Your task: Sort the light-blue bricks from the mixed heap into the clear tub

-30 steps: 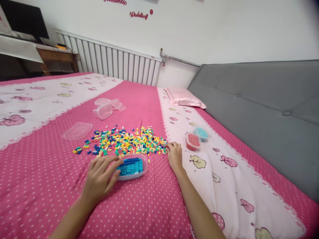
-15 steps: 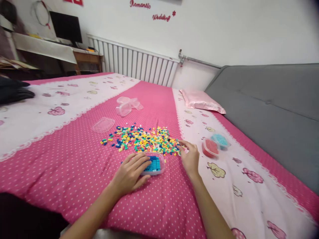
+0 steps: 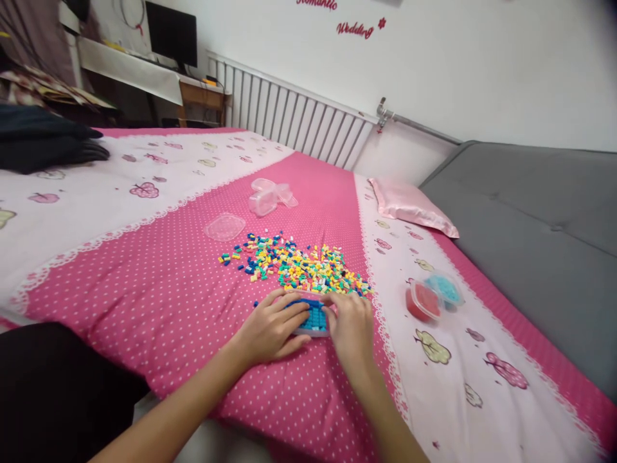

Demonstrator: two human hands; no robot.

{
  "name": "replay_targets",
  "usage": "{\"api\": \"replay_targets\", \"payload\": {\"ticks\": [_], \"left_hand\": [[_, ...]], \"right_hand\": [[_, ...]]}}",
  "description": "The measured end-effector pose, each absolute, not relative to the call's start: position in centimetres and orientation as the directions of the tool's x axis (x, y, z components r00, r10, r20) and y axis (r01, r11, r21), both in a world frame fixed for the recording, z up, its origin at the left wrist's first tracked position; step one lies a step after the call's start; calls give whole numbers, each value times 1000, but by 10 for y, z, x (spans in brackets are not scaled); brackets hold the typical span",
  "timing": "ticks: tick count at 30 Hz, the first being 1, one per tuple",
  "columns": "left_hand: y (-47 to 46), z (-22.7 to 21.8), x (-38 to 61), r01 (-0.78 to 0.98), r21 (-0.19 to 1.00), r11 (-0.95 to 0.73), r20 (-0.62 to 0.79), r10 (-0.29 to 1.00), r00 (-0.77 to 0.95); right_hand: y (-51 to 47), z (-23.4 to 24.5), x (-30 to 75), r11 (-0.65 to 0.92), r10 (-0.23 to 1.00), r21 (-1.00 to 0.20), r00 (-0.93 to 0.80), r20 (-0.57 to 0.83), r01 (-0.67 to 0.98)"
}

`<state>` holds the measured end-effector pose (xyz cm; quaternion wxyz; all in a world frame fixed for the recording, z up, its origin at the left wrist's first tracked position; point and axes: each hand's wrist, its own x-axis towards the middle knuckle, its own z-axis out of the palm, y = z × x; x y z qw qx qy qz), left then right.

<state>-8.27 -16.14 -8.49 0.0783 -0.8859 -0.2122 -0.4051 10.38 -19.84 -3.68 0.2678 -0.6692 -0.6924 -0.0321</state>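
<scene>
A small clear plastic container (image 3: 315,332) with blue building bricks (image 3: 317,315) in it rests on the pink dotted bedspread. My left hand (image 3: 277,325) lies over its left part, fingers stretched across the bricks and thumb along the near side. At the container's right end is my right hand (image 3: 351,321), thumb and forefinger bent together over the bricks. Whatever those fingertips hold is hidden or too small to name. Just beyond both hands spreads a pile of small multicoloured bricks (image 3: 308,267), mostly yellow, green, blue and white.
To the right stand a container of red pieces (image 3: 423,302) and one of light blue pieces (image 3: 444,290). Farther off lie a clear lid (image 3: 224,227) and stacked clear containers (image 3: 270,198). A pink pillow (image 3: 413,207) is near the grey headboard (image 3: 525,212). Dark clothing (image 3: 48,138) lies at left.
My right hand has moved left from the pile's right edge to the container. My left hand stays on the container. The view has shifted and tilted, so the scene sits farther right.
</scene>
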Motion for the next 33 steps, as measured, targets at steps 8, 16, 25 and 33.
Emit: {"api": "replay_targets", "payload": {"ticks": [8,16,25,33], "left_hand": [[-161,-84,-81,429,30,-903,760,300,577],[-160,-83,-80,414,31,-910,743,298,599],[-160,-83,-80,427,27,-904,750,300,589],[-161,-81,-80,425,36,-904,746,308,591]], "right_hand": [[-197,-33,99,75,926,-265,32,376,961],[-199,-28,97,52,943,-253,36,332,966],[-198,-26,98,72,956,-251,5,294,965],[-196,-27,99,86,957,-272,-3,292,958]]}}
